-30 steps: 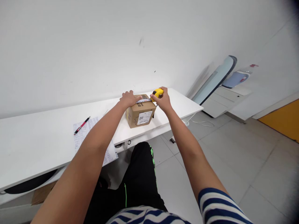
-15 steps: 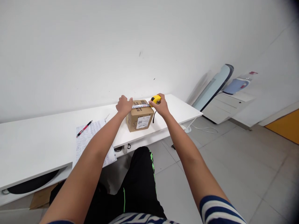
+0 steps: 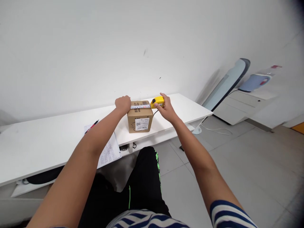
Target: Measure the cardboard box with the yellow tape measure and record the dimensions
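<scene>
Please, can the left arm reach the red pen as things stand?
Probably yes: nothing visible lies on the pen, though the left grip is at the box, by the tape, and would first need to leave.

Head cam, fairly near, looks fwd/dn over desk (image 3: 47, 139) twd wall (image 3: 95, 47).

A white bench (image 3: 47, 139) is positioned along a scuffed white wall (image 3: 95, 47), and a low white cabinet (image 3: 239, 107) is set on grey floor tiles (image 3: 237, 164).
</scene>
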A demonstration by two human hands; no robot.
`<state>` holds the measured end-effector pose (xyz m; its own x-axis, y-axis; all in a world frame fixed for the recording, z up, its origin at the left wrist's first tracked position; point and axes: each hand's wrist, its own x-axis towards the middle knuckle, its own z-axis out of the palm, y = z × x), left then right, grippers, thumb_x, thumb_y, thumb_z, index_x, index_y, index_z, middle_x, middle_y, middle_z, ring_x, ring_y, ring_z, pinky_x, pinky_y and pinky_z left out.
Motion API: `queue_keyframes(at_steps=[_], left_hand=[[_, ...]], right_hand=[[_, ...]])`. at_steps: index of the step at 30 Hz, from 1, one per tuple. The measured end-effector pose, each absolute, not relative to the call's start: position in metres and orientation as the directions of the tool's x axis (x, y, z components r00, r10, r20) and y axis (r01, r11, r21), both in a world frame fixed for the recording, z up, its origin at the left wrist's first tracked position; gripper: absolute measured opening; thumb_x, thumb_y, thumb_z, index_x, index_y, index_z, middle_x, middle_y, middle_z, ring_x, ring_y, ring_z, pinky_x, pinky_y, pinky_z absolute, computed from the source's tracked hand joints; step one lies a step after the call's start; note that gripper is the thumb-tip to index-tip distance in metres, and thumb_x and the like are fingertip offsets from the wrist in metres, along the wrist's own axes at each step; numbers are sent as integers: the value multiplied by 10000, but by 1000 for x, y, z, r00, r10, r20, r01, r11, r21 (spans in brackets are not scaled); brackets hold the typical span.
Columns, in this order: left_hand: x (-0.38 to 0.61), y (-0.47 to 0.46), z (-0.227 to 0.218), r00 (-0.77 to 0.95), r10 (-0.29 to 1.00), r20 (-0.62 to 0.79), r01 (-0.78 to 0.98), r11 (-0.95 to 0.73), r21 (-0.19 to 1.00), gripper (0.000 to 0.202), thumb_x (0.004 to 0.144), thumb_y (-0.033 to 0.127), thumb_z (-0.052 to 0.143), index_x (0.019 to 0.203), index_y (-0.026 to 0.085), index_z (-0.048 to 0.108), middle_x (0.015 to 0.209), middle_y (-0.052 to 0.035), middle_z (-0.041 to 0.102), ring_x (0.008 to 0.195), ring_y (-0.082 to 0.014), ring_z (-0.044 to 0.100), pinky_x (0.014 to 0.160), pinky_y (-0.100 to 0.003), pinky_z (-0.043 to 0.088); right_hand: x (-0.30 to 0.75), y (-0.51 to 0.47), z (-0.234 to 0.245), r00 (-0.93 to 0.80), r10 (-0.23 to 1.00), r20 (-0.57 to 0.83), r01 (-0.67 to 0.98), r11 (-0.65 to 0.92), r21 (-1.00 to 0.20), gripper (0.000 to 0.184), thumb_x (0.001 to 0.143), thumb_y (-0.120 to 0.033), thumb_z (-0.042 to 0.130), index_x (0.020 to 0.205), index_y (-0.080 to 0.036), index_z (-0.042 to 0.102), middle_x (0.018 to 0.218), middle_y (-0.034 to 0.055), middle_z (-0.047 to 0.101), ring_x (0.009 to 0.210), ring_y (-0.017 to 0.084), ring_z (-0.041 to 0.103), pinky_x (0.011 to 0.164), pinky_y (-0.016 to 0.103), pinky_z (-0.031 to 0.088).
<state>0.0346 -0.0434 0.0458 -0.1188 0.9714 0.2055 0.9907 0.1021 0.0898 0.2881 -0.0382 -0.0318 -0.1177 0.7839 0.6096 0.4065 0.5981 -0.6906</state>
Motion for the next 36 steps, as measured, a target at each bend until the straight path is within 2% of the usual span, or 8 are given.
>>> queue_keyframes(at_steps=[4,9,14,16,20,25,30,36], left_hand=[[31,-52,57,-124,965,230,979,81,189,584,1083,401,197,1242,150,700,1185,-222,755,1101,-365,713,902,-476,510],[39,-59,93,38,960,279,945,-126,302,619,1091,516,181,1112,217,722,1178,-129,773,1065,-295,698,902,-422,514],[72,-50,123,367,896,248,883,-420,211,515,1069,486,333,1055,196,759,1137,-96,786,1061,-266,697,973,-384,496],[86,-38,128,429,882,194,875,-459,152,476,1054,465,389,1052,178,769,1084,-112,789,1059,-284,709,982,-394,490],[96,-3,120,426,898,112,904,-426,-21,472,1061,454,395,1115,157,758,1124,-136,786,1122,-295,706,984,-383,481],[84,31,86,343,937,72,937,-335,-102,507,1064,432,350,1187,143,748,1281,-173,753,1189,-311,693,975,-382,501],[80,39,60,349,936,52,935,-344,-84,562,1060,437,284,1224,158,743,1303,-155,750,1179,-295,701,954,-368,529],[93,44,56,329,943,-39,938,-332,-98,564,1015,508,391,1147,107,764,1200,-204,770,1054,-334,736,908,-412,543]], right_hand=[[280,-62,-17,-108,693,713,469,668,-578,696,914,-522,663,1549,-331,449,1396,133,522,1354,356,544,1137,591,523],[255,-106,-8,-15,589,808,528,691,-494,688,906,-512,704,1546,-442,464,1358,111,549,1354,389,545,1164,662,503],[204,-169,-31,268,563,782,485,622,-614,743,956,-516,623,1625,-519,298,1410,141,457,1397,404,506,1138,690,522],[180,-187,-42,398,546,738,426,602,-675,709,955,-536,632,1604,-490,351,1415,141,426,1396,373,511,1118,637,561],[147,-200,-51,558,550,622,247,605,-757,594,931,-496,712,1465,-290,553,1417,141,392,1380,307,526,1080,514,602],[137,-197,-53,574,634,518,154,537,-829,567,923,-497,726,1406,-227,602,1493,163,344,1280,261,592,973,413,651],[135,-191,-59,555,548,626,276,589,-760,544,943,-418,732,1437,-236,597,1487,173,368,1130,231,625,871,407,675],[134,-184,-53,502,491,713,426,577,-697,671,957,-350,712,1580,-346,461,1467,147,391,1051,221,624,838,433,676]])
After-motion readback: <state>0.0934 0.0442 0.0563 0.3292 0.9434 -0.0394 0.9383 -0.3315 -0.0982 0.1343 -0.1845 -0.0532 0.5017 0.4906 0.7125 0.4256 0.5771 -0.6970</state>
